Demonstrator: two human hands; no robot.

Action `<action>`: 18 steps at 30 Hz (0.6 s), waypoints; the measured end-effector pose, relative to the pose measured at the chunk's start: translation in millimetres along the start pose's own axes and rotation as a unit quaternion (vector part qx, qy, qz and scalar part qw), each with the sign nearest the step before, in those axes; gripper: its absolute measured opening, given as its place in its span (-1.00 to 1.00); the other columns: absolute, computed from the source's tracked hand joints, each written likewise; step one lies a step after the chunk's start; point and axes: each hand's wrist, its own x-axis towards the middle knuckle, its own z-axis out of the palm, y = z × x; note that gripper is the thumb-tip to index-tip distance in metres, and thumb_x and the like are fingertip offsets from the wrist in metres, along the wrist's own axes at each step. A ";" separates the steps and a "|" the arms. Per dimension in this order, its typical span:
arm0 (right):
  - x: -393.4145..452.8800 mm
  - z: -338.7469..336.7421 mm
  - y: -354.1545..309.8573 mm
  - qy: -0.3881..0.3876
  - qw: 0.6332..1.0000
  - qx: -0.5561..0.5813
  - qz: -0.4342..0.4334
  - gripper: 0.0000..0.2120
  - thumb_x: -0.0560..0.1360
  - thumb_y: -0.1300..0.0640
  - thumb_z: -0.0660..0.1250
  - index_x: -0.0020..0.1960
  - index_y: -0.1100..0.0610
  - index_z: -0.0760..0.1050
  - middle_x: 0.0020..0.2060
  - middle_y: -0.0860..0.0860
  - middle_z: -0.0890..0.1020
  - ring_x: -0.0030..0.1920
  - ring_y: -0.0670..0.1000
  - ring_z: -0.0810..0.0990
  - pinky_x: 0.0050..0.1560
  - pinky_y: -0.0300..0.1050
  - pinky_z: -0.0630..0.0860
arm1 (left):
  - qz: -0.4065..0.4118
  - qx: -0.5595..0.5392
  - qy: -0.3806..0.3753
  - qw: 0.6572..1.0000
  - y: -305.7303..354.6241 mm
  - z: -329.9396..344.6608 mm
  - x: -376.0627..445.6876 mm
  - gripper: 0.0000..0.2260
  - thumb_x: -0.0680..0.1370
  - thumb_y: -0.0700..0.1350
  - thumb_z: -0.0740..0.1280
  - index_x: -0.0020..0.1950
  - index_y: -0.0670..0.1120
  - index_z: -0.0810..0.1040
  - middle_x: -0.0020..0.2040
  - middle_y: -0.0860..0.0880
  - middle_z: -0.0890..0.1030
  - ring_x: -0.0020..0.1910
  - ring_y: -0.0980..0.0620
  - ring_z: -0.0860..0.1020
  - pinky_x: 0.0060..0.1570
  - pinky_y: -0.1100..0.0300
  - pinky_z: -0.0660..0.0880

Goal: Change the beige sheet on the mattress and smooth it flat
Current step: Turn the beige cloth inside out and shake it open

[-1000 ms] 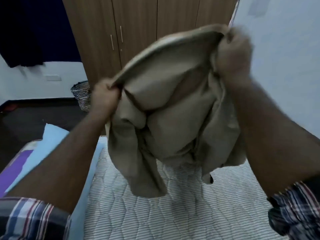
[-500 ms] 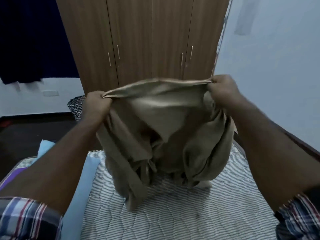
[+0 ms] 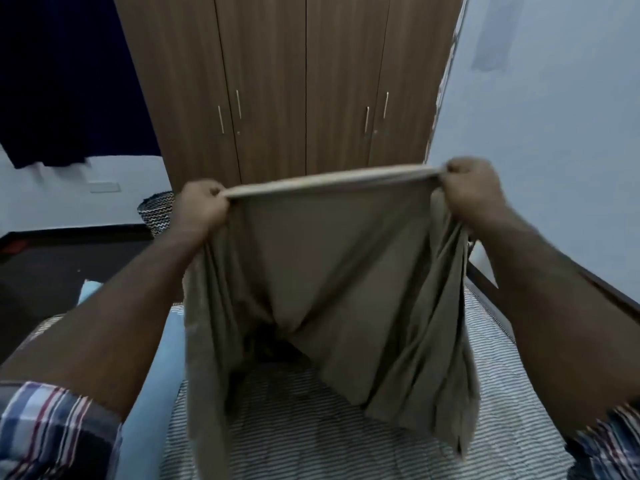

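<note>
A beige sheet (image 3: 329, 271) hangs in the air in front of me, its top hem pulled tight between both hands. My left hand (image 3: 202, 207) grips the hem's left end. My right hand (image 3: 472, 190) grips the right end, with bunched folds hanging below it. The cloth drapes down over a bare striped quilted mattress (image 3: 304, 434), and its lower folds hang close to the mattress surface. The far part of the mattress is hidden behind the sheet.
A light blue pillow (image 3: 156, 382) lies along the mattress's left side. A brown wardrobe (image 3: 294, 84) stands ahead, a patterned basket (image 3: 156, 211) at its left foot. A pale wall (image 3: 554, 133) runs along the right, dark floor (image 3: 69, 265) on the left.
My hands have moved apart and levelled out, stretching the top hem straight. The crumpled bundle has opened and now hangs as a wider, flatter panel.
</note>
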 end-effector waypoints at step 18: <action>-148.7 112.1 -6.5 -0.320 0.937 0.137 -0.016 -0.65 0.58 0.11 0.40 0.34 -0.03 0.49 -0.04 -0.18 0.57 -0.16 -0.34 0.56 -0.26 -0.51 0.37 | 0.053 -0.108 -0.273 0.954 28.7 91.9 -92.0 -0.89 0.49 -0.13 0.40 -0.11 0.03 0.71 -0.17 0.05 0.71 -0.09 0.08 0.67 -0.02 0.02 0.60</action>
